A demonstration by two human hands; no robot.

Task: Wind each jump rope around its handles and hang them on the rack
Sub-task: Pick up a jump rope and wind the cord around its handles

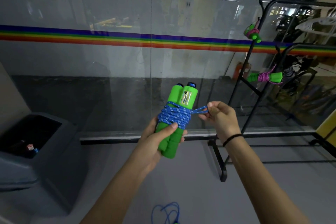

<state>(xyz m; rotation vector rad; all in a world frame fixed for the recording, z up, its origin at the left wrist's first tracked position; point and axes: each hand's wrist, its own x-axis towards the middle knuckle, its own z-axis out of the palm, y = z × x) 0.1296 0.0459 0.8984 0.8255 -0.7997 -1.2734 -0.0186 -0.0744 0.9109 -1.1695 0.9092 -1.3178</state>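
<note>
Our left hand clamps the paired green foam handles. Just beside it, our right hand pinches the loop of blue braided cord. We should hold it taut and tuck it under the wraps.

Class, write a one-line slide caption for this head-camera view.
Left hand grips green handles wound in blue rope; right hand pinches the rope's end loop near the rack.
</note>
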